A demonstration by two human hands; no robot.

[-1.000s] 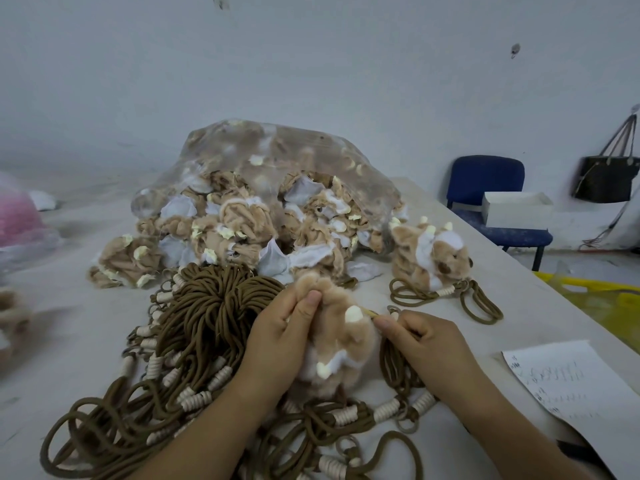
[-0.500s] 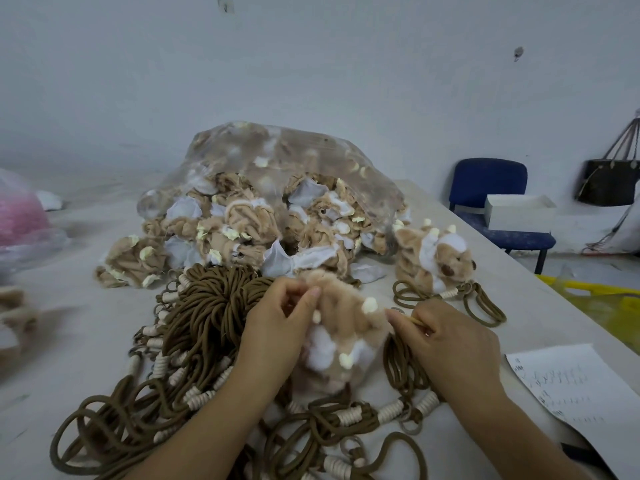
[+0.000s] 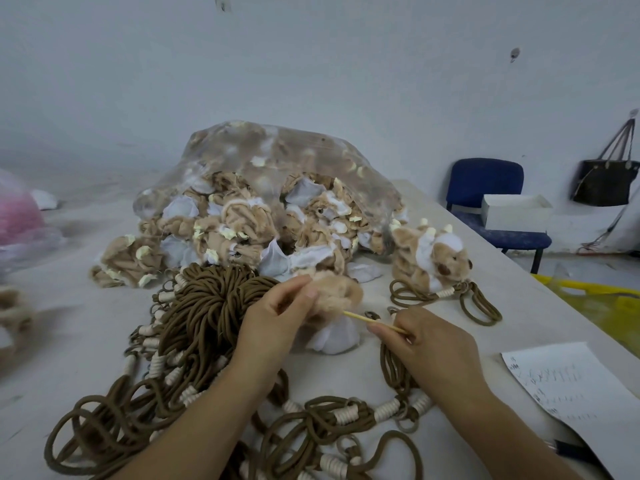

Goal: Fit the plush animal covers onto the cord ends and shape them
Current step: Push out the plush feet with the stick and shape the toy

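- While you are working at the pale counter (image 3: 69,341), your left hand (image 3: 273,320) is pinching a tan plush cover (image 3: 337,294) between the thumb and curled fingers, holding it up in front of you.
- The cover's white fabric part (image 3: 334,337) is hanging down and resting on the counter between your two hands.
- Your right hand (image 3: 429,351) is pinching a thin wooden stick (image 3: 367,319) between the thumb and curled fingers, and the stick's far tip is meeting the lower edge of the tan fur.
- Brown cords (image 3: 207,306) with cream wrapped ends are lying in a large tangle under and to the left of your left wrist, with more loops running beneath your right wrist.
- A clear plastic bag (image 3: 277,157) stuffed with limp tan and white covers is lying just behind the cords, and some covers are spilling out at its front.
- A shaped plush animal (image 3: 433,258) is sitting just right of the bag, touching its own coiled brown cord (image 3: 481,306).
- A handwritten paper sheet (image 3: 571,386) is lying near your right forearm at the counter's right edge.
- Beyond the counter, a blue chair (image 3: 485,181) is carrying a white box (image 3: 516,211), and a dark handbag (image 3: 604,181) is hanging beside it.
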